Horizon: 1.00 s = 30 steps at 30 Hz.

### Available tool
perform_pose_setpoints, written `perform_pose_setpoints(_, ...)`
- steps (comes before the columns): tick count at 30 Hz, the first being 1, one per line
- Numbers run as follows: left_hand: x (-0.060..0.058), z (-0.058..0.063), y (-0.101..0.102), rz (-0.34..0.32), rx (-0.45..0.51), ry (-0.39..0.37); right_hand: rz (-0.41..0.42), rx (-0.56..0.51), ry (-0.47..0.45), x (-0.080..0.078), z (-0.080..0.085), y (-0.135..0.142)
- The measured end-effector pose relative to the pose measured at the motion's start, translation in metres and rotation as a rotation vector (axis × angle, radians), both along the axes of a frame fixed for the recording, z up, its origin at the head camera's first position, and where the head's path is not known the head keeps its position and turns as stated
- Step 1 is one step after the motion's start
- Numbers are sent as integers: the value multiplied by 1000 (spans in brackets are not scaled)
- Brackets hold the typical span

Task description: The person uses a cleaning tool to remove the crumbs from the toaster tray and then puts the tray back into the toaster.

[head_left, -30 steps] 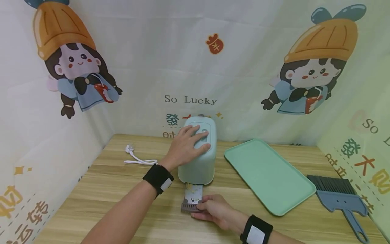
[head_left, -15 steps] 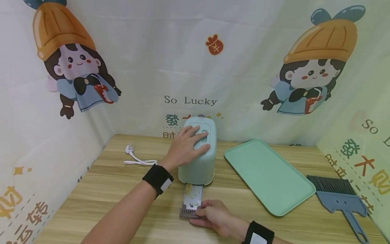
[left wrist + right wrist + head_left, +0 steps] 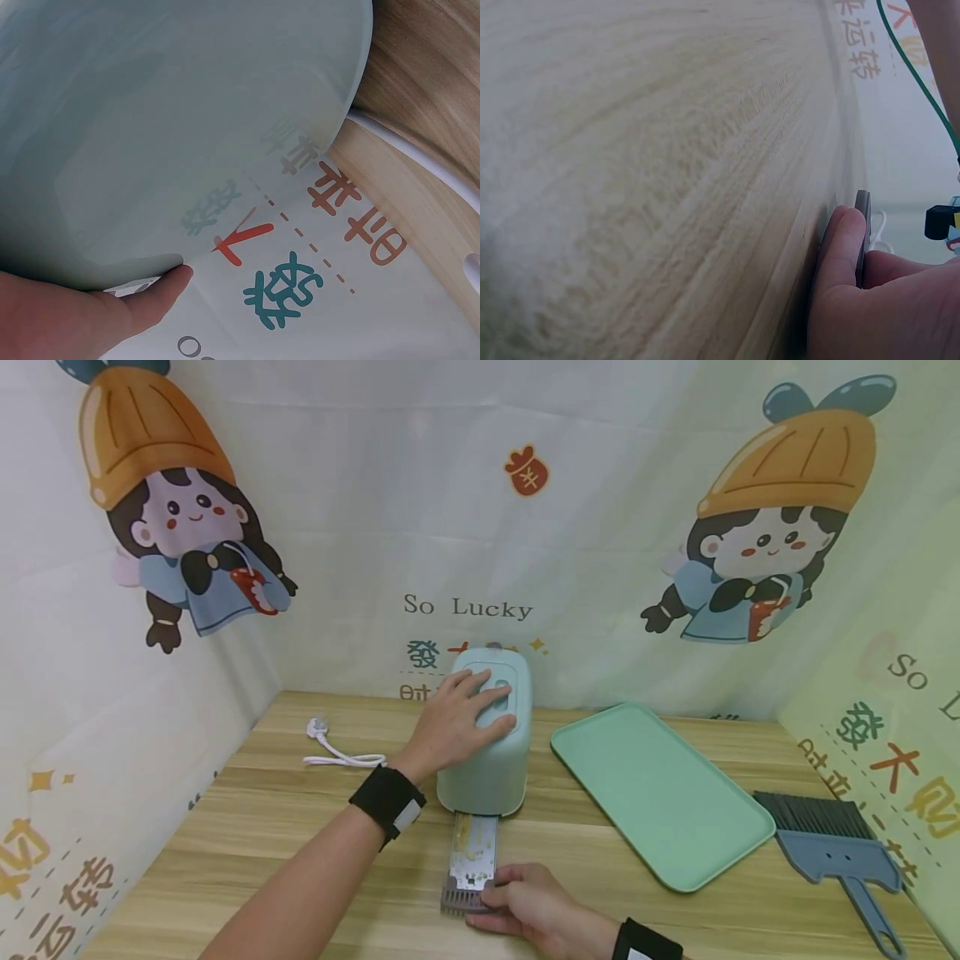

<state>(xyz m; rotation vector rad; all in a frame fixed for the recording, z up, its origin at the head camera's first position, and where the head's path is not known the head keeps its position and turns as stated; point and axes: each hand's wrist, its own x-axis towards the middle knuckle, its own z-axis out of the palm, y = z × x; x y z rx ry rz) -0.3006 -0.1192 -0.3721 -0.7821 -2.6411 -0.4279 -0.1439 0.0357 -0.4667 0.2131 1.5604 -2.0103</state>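
A pale blue toaster (image 3: 486, 783) stands end-on at the middle of the table, close to the back curtain. My left hand (image 3: 455, 720) rests on its top with the fingers spread. In the left wrist view the toaster wall (image 3: 187, 112) fills much of the picture, with a finger (image 3: 154, 306) along its edge. A metal crumb tray (image 3: 474, 847) with yellowish crumbs sticks out from the base of the toaster's near end. My right hand (image 3: 536, 906) pinches its grey ribbed handle (image 3: 459, 900) between thumb and fingers. The right wrist view shows that handle (image 3: 863, 214) edge-on, low beside the tabletop.
Right of the toaster lies a flat green tray (image 3: 667, 802). Farther right is a blue-grey brush (image 3: 836, 856) with dark bristles. A white cord with a plug (image 3: 318, 728) lies left of the toaster. Printed curtains (image 3: 360, 510) enclose the back and sides.
My right hand has drawn the crumb tray toward me, so more of its crumb-strewn surface shows. My left hand and the toaster have stayed in place.
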Motion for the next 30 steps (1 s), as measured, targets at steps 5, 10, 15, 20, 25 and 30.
perform_pose_setpoints(5,1,1,0,2,-1,0,-6,-11,-3,4,0,1)
perform_pose_setpoints(10,1,2,0,3,-9,0,5,16,-5,8,1,2)
perform_pose_setpoints(15,1,1,1,-1,-7,4,18,41,-17,12,2,4)
perform_pose_setpoints(20,1,2,1,-1,-8,9,31,50,-14,16,0,6)
perform_pose_setpoints(25,2,3,1,-5,-9,15,52,96,-39,19,2,8)
perform_pose_setpoints(30,0,2,0,-6,-4,15,91,106,5,24,1,10)
